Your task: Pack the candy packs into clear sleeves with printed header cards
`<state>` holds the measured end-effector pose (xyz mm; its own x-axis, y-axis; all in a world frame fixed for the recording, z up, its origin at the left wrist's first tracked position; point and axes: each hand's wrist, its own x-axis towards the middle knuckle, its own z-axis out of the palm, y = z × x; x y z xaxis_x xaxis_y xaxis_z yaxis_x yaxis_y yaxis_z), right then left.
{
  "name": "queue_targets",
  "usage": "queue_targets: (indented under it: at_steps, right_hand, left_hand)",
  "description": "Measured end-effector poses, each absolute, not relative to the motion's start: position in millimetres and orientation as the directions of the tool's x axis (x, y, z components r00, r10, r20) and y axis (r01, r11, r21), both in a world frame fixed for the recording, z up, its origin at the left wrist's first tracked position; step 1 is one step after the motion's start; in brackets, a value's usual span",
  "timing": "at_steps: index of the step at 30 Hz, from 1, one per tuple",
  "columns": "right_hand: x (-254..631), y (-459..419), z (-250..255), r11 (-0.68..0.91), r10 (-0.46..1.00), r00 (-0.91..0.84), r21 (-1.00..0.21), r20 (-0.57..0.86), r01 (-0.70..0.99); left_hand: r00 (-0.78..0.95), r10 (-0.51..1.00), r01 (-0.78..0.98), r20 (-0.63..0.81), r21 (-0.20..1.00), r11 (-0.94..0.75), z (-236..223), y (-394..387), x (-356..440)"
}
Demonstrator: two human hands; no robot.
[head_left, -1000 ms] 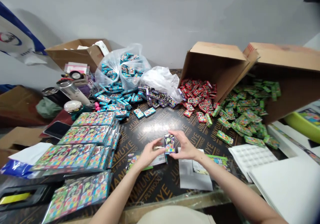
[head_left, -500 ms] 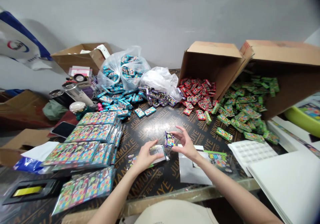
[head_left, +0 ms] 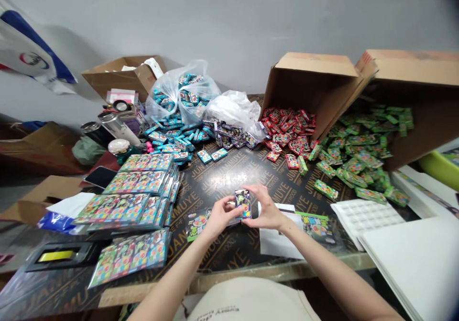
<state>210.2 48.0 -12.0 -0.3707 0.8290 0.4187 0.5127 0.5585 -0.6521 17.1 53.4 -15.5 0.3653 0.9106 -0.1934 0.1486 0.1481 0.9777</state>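
The table [head_left: 244, 168] is black with brown lettering. Flat packs [head_left: 136, 180] lie in overlapping stacks along its left side, and a black holder with a yellow strip [head_left: 59, 256] sits toward the front left corner. Farther back, heaps run from left to right: blue boxes [head_left: 172, 139], purple boxes [head_left: 233, 134], red boxes [head_left: 287, 125] and green boxes [head_left: 355, 160]. Two cardboard cartons [head_left: 315, 65] lie on their sides toward the back right corner. A white sheet [head_left: 276, 247] and printed cards [head_left: 319, 227] lie near the front edge.

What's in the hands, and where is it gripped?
A small dark box: the left hand at its lower left, the right hand on its right, near top and bottom.
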Motion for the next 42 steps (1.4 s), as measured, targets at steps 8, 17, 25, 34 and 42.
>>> queue_targets:
  at_steps: [8, 17, 25, 34, 42]
  right_hand:
    - [224, 50, -64, 0.463, 0.886, -0.338, -0.608, 0.317, 0.644]
    - [216, 48, -54, 0.410, 0.908, -0.323, -0.723, 0.266, 0.556]
    - [256, 101, -34, 0.350, 0.933, -0.281, -0.396, 0.223, 0.849]
    - [372, 194, -7, 0.091, 0.981, -0.103, -0.079, -0.166, 0.993]
    - [253, 104, 2, 0.392, 0.911, -0.210, -0.901, 0.353, 0.185]
  left_hand:
    - [0.521, 0.853, 0.710, 0.016, 0.547, -0.444, -59, 53, -28]
    - [0.541, 0.838, 0.621, 0.070, 0.639, -0.454, -56, 63, -26]
    - [0.536, 0.843, 0.667, 0.052, 0.586, -0.460, -66, 65, -27]
    - [0.491, 0.871, 0.729, 0.008, 0.544, -0.416, -59, 60, -27]
    - [0.356, 0.933, 0.528, 0.048, 0.814, -0.243, -15, 67, -5]
